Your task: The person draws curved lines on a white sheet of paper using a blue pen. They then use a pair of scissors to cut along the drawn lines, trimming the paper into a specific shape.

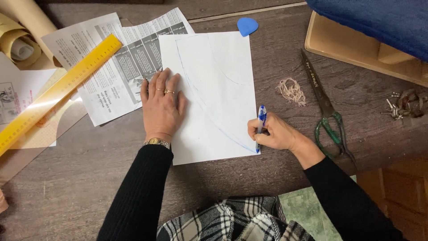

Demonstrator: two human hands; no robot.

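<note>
A white sheet of paper [223, 85] lies on the dark wooden table [80, 178], marked with a long blue curve and a fainter arc. My left hand [162, 107] rests flat on the sheet's left edge, fingers spread, with rings and a wristwatch. At the sheet's lower right corner my right hand [274, 133] grips a blue pen [261, 121], whose tip touches the end of the blue curve.
A yellow ruler [58, 91] lies diagonally over printed papers [116, 58] on the left. Rolled brown paper [20, 35] sits far left. Blue tailor's chalk [247, 25], a tuft of thread [292, 91], green-handled scissors [325, 109], blue fabric [379, 20] on a wooden board.
</note>
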